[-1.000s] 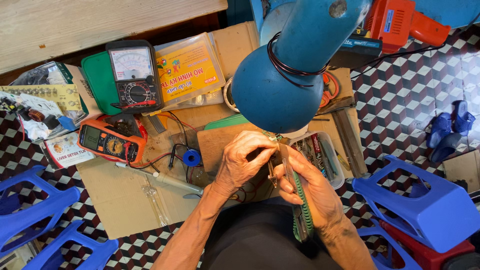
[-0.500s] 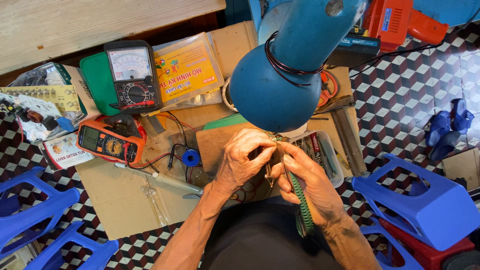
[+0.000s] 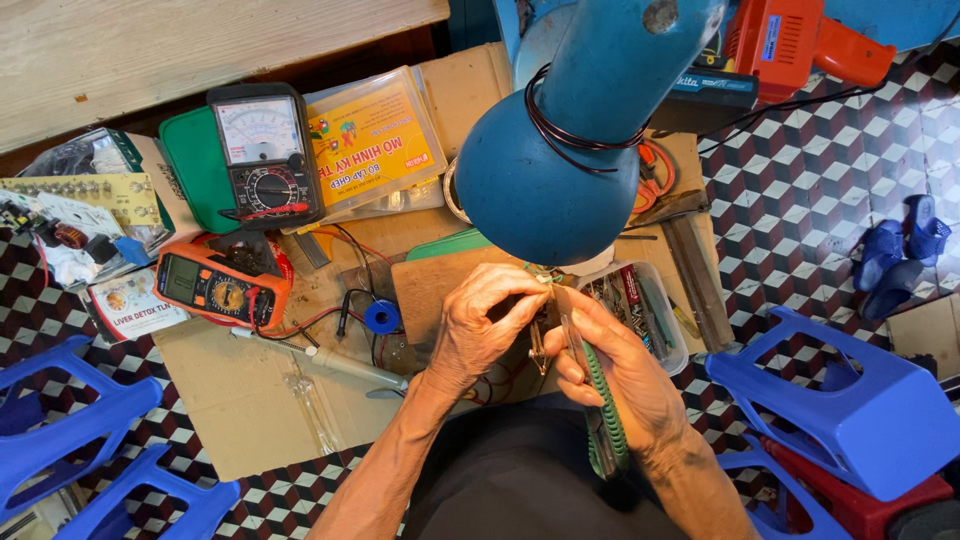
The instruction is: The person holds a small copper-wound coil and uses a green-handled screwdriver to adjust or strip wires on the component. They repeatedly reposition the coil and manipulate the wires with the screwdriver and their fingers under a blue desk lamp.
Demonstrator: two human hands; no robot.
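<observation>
My left hand fingers curled, pinching a small part beneath the blue lamp; my right hand closed around green-ribbed tweezers; tips meeting the part | orange multimeter left

floor: checkered tiles | blue plastic stools | wooden board

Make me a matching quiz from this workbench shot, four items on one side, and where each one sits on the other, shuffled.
Things:
1. blue desk lamp
2. orange digital multimeter
3. green-handled tool
4. black analog meter

Places:
A. in the right hand
B. on the green tray, far left
C. hanging over both hands
D. on the cardboard, in front of the analog meter

Pairs: 1-C, 2-D, 3-A, 4-B
</observation>
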